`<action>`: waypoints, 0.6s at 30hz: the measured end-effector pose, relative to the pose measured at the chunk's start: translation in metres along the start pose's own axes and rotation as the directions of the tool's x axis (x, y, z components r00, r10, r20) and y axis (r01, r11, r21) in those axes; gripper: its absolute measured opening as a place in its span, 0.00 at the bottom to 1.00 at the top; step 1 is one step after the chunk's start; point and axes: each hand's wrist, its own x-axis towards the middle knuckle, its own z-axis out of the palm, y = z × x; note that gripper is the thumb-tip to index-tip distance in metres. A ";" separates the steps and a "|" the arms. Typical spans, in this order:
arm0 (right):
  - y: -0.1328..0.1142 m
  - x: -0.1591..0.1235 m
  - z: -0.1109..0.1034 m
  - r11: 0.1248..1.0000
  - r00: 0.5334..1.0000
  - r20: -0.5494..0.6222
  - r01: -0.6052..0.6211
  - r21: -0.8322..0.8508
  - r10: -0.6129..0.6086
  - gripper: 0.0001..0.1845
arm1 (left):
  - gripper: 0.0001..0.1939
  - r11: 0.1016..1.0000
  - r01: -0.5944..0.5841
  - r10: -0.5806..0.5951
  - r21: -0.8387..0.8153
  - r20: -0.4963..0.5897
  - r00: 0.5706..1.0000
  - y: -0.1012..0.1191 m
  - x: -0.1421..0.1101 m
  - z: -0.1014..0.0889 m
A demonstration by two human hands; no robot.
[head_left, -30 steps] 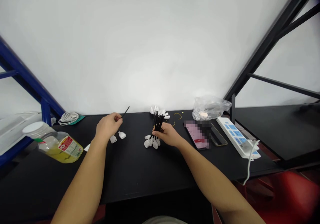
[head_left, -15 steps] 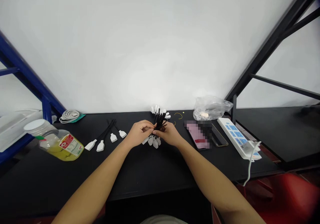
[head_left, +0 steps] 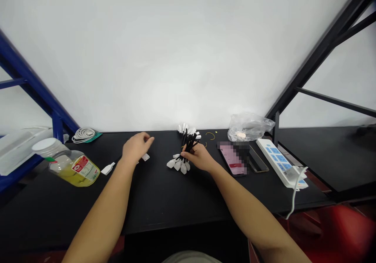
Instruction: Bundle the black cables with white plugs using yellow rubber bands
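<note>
Head view: nearest, the front edge of the desk [head_left: 164, 220] runs beneath both forearms. Our right hand [head_left: 199, 157] is closed around a bundle of black cables with white plugs [head_left: 183, 149], which sits mid-desk. Our left hand [head_left: 137, 147] is open, holding nothing we can see, just beside a white plug [head_left: 146, 157]. We judge that a slack hold could splay the bundle, and a wide leftward swing could strike the tipped plastic jar [head_left: 72, 169]. To the right lie a pixelated phone [head_left: 233, 159] and a power strip [head_left: 277, 161]; a plastic bag [head_left: 249, 126] sits at the far edge.
</note>
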 end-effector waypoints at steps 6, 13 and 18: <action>-0.001 0.000 0.000 1.000 1.000 0.029 -0.009 0.029 0.008 0.10 | 0.19 0.933 0.300 -0.337 0.201 0.188 0.923 -0.065 0.026 -0.009; 0.000 -0.001 0.000 0.999 0.999 0.021 -0.024 0.032 0.024 0.09 | 0.16 0.926 0.289 -0.343 0.242 0.224 0.912 -0.077 0.030 0.000; 0.000 0.000 0.002 0.998 0.999 0.011 -0.031 0.051 0.031 0.10 | 0.12 0.939 0.248 -0.307 0.240 0.250 0.918 -0.070 0.028 -0.003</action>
